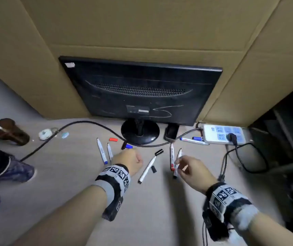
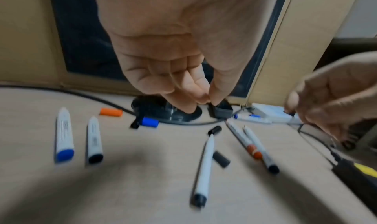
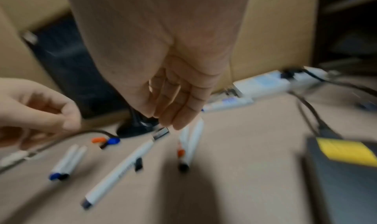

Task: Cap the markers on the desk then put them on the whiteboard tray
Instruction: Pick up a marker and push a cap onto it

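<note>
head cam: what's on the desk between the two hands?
Head view: between left hand and right hand lies one white marker, a black cap at its far tip, and a loose black cap beside it.

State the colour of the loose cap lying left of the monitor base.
Orange-red cap; clearest in the left wrist view.

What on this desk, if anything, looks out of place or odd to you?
Several markers lie uncapped and scattered at different angles in front of the monitor, with loose caps apart from them: a red cap, a blue cap and a black cap.
</note>
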`<action>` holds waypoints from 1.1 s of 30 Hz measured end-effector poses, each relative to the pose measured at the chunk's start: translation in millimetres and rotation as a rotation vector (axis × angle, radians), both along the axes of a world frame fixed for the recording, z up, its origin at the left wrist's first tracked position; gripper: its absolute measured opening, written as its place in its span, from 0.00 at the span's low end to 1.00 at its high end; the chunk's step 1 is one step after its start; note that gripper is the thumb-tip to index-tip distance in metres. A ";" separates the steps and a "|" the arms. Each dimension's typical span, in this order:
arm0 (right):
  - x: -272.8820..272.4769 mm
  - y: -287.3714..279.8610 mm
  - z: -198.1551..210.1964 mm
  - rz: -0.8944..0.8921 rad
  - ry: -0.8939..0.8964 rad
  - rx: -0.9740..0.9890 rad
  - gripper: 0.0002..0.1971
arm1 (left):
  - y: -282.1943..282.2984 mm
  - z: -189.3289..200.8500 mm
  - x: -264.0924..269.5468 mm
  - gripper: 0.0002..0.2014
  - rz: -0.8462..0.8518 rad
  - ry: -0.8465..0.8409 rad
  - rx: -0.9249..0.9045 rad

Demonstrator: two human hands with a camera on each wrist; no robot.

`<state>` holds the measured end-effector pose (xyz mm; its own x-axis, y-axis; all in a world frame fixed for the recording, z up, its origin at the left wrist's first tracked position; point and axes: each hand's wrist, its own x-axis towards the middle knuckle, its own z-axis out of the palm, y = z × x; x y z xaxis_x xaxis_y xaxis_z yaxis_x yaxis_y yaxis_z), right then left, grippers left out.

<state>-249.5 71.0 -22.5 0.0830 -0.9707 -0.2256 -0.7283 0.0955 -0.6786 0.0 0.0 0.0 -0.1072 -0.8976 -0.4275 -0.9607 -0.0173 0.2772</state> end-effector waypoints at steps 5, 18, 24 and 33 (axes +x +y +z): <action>-9.5 25.4 -40.3 -0.101 0.124 0.182 0.08 | -8.5 -43.7 -3.5 0.08 -0.055 -0.004 0.156; 3.4 15.8 -48.5 -0.119 0.112 0.269 0.09 | -15.0 -80.1 -9.1 0.09 -0.138 -0.044 0.314; 41.4 -15.5 -54.0 -0.043 0.109 0.240 0.07 | -16.2 -68.8 23.0 0.11 -0.091 0.101 0.341; 97.7 -44.3 -82.8 0.029 0.193 0.253 0.16 | -5.6 -67.0 69.9 0.13 0.043 0.263 0.382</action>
